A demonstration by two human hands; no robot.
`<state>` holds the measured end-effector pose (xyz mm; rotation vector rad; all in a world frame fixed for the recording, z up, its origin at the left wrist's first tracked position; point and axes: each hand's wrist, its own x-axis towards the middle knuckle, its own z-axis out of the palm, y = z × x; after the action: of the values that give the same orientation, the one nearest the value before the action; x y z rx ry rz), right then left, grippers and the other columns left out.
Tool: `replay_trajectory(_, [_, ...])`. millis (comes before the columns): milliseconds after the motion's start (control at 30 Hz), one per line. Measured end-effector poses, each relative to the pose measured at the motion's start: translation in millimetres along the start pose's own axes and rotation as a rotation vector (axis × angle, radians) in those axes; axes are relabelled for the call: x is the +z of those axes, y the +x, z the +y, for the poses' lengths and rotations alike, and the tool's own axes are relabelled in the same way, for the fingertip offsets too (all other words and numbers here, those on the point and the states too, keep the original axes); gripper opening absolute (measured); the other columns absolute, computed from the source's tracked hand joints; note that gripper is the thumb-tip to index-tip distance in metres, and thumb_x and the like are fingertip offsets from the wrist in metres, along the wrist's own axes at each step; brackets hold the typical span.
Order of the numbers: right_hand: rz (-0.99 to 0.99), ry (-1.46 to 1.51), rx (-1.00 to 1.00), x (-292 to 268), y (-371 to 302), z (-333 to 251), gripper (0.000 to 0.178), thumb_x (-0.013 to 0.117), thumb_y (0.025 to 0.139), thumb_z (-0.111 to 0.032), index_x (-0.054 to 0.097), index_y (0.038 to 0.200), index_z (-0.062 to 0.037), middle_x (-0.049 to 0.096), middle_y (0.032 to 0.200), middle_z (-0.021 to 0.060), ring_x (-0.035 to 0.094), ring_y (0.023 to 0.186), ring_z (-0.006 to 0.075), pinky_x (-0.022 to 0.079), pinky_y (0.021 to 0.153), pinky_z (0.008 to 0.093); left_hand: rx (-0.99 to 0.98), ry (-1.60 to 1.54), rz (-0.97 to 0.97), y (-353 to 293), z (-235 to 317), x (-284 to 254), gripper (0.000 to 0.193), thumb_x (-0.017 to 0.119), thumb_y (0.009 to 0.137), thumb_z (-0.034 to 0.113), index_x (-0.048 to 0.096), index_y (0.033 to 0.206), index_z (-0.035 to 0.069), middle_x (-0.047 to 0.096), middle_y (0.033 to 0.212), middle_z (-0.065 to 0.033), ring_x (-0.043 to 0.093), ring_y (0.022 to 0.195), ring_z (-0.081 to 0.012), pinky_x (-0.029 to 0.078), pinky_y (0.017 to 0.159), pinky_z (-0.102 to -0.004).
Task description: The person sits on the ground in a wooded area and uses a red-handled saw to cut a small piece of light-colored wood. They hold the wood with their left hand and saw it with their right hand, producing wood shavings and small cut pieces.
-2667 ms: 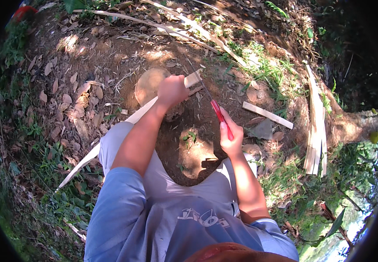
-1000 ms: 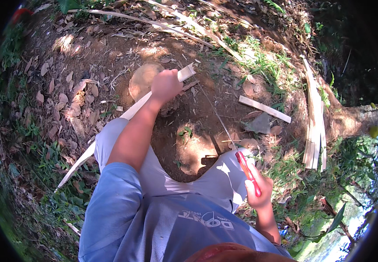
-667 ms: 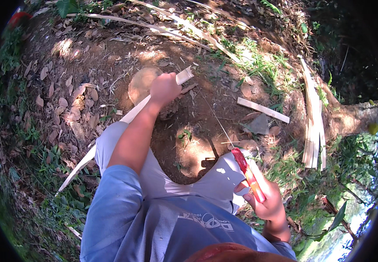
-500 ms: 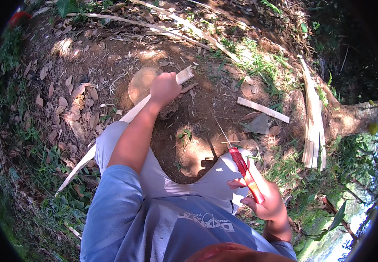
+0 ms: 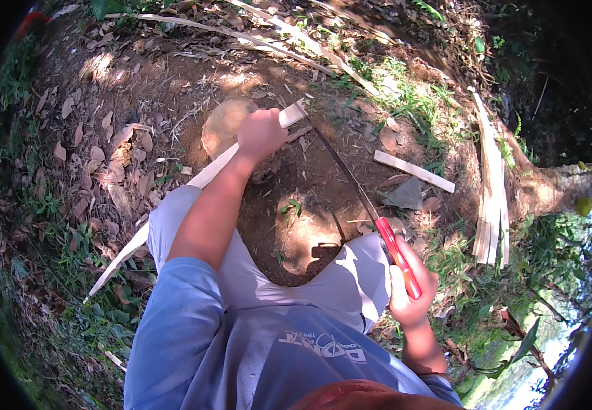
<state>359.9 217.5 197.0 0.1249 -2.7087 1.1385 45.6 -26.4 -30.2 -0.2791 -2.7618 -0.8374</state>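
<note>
My left hand (image 5: 262, 135) is wrapped round a long pale wooden strip (image 5: 292, 114) close to its far end. The strip slants down past my forearm, across my left thigh to the lower left. Under and beside my left hand stands a round wooden stump (image 5: 226, 126). In my right hand (image 5: 413, 301) is a machete (image 5: 342, 166) with a red handle and a long, narrow dark blade. Its tip reaches the strip's far end; whether it touches cannot be told. My right fingers close round the handle above my right thigh.
A short flat wooden piece (image 5: 413, 171) lies on the soil to the right, beside a grey stone (image 5: 405, 194). Several long strips (image 5: 491, 198) rest farther right near a tree root (image 5: 556, 186). More strips (image 5: 296, 37) lie at the back among dry leaves and grass.
The machete has swung, its blade now showing broadside and its tip at the strip's end. My right hand has turned and closed more firmly round the handle. My left hand has barely moved.
</note>
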Motion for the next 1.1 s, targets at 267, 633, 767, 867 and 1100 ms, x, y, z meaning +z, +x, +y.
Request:
replay_trajectory(267, [-0.019, 0.022, 0.034, -0.5, 15.3, -31.6, 0.049, 0.070, 0.093, 0.004, 0.066, 0.142, 0.0085, 0.081, 0.115, 0.0197, 0.073, 0.088, 0.0104, 0.056, 0.079, 0.0258, 0.003, 0.025, 0.011, -1.6, -1.1, 1.0, 0.017, 0.072, 0.080, 0.018, 0.076, 0.092, 0.006, 0.077, 0.084, -0.0177, 0.077, 0.082, -0.0368, 0.064, 0.075, -0.0477])
replay_trajectory(633, [0.002, 0.029, 0.009, 16.7, 22.2, -7.6, 0.049, 0.072, 0.094, 0.002, 0.068, 0.144, 0.0005, 0.081, 0.111, 0.0167, 0.070, 0.086, 0.0070, 0.054, 0.078, 0.0236, -0.007, 0.046, 0.009, -1.0, 0.3, 1.0, 0.018, 0.073, 0.079, 0.019, 0.077, 0.091, 0.006, 0.077, 0.086, -0.0176, 0.078, 0.083, -0.0365, 0.064, 0.075, -0.0483])
replay_trajectory(767, [-0.012, 0.068, 0.038, 71.2, 57.9, 42.5, 0.049, 0.074, 0.098, -0.001, 0.069, 0.146, -0.0083, 0.081, 0.102, 0.0126, 0.062, 0.080, 0.0026, 0.050, 0.074, 0.0203, -0.010, 0.022, -0.003, -1.0, 1.6, 0.0, 0.019, 0.072, 0.079, 0.019, 0.077, 0.092, 0.006, 0.077, 0.087, -0.0178, 0.078, 0.083, -0.0368, 0.064, 0.075, -0.0482])
replay_trajectory(867, [0.088, 0.125, -0.058, 126.3, 118.0, 50.9, 0.045, 0.072, 0.101, -0.003, 0.068, 0.146, -0.0061, 0.082, 0.110, 0.0156, 0.068, 0.086, 0.0053, 0.054, 0.078, 0.0235, -0.019, -0.013, -0.005, -1.8, -3.3, 3.0, 0.019, 0.073, 0.080, 0.020, 0.077, 0.091, 0.004, 0.077, 0.088, -0.0206, 0.078, 0.086, -0.0390, 0.064, 0.077, -0.0497])
replay_trajectory(1100, [0.080, 0.251, -0.186, 211.9, 242.0, 67.9, 0.043, 0.073, 0.101, -0.014, 0.069, 0.144, -0.0054, 0.079, 0.121, 0.0233, 0.080, 0.108, 0.0273, 0.058, 0.091, 0.0338, -0.023, -0.062, -0.035, -1.8, 1.0, -2.7, 0.019, 0.072, 0.084, 0.022, 0.076, 0.090, 0.004, 0.077, 0.087, -0.0222, 0.077, 0.084, -0.0417, 0.062, 0.078, -0.0524])
